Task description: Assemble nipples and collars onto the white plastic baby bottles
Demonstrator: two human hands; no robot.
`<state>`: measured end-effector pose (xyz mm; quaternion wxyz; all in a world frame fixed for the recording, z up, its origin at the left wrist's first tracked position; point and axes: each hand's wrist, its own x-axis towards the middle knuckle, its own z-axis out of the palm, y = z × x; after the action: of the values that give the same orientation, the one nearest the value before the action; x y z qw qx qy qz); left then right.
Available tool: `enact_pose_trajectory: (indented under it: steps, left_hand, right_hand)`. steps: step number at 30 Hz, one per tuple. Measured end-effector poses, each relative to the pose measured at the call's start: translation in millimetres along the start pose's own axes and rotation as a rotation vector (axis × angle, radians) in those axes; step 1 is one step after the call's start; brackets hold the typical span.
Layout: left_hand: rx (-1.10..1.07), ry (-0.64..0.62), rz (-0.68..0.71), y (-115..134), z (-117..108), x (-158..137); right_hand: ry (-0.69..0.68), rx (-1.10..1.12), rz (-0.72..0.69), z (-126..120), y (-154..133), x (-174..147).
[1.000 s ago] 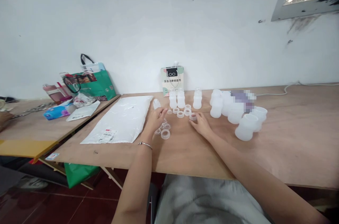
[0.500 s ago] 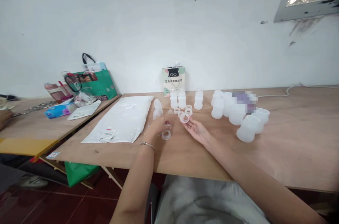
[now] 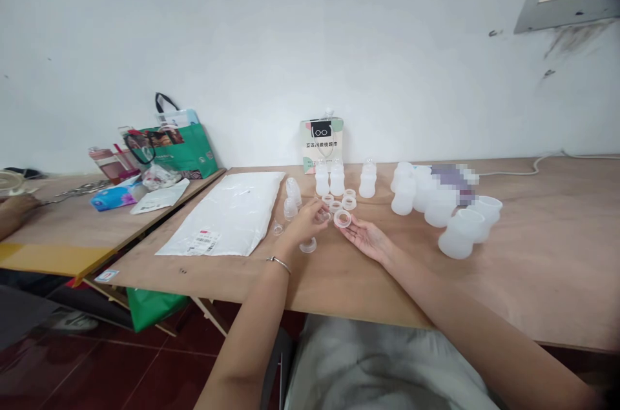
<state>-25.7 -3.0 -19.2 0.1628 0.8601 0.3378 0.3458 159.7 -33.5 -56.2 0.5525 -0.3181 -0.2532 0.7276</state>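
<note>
The right hand [image 3: 367, 239] had lifted a see-through bottle ring [image 3: 342, 226], gripped in its fingertips, right of the white mailing bag [image 3: 223, 213]. The left hand [image 3: 307, 221] had brought a pinched, small clear piece [image 3: 326, 217] right beside it, so both parts were close together.

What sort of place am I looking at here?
Probably a simple workroom: bare wooden tables along a plain wall, many similar bottles set out with loose rings, and another person's hand at the neighbouring table.
</note>
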Motion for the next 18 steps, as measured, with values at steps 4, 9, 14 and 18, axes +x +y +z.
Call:
enact_pose_trajectory:
  steps: [4,9,14,18]
  left_hand:
    - [-0.063,0.018,0.035,6.2,8.4,1.5]
    - [-0.091,-0.047,0.007,13.1,14.4,2.5]
    - [-0.279,-0.077,-0.079,14.2,21.7,3.1]
    - [-0.233,-0.067,-0.084,14.1,26.2,3.1]
  right_hand:
    - [0.031,0.001,-0.031,-6.0,-7.4,0.1]
    - [0.046,-0.017,-0.047,-11.1,-12.7,-0.7]
    - [-0.003,-0.081,-0.033,-11.1,-11.3,-2.8]
    - [-0.055,-0.130,-0.027,-12.3,-10.9,-2.9]
